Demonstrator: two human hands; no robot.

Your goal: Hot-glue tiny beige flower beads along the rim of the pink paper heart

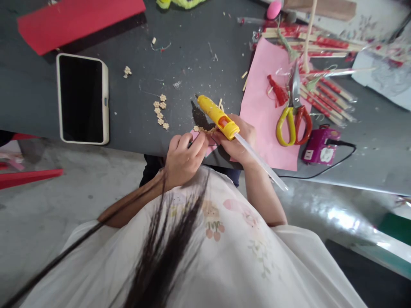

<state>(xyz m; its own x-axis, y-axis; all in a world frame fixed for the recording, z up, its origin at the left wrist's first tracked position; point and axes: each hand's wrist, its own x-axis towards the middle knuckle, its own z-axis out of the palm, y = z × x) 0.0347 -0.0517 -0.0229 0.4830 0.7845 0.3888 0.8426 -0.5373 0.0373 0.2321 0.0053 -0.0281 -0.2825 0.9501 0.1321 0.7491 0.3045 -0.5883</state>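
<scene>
My right hand (240, 139) is closed around the lower part of a yellow hot glue gun (212, 109), whose nozzle points up and left over the table. A clear glue stick (261, 161) juts from its back end. My left hand (189, 155) has its fingers bent and pressed on a curved strip of small wooden flowers (196, 128) at the table's near edge. Pink paper (210, 149) shows between the two hands. The right fingertips are close to the strip, partly hidden by the gun. Left of it lies a loose curve of wooden flower pieces (158, 110).
A phone or tablet (81, 100) lies at left below a red folded sheet (81, 21). Scissors (294, 109) and a red tassel (278, 91) rest on pink paper (258, 77) at right. Beside them are a purple box with a cord (321, 146) and packaged sticks (330, 98).
</scene>
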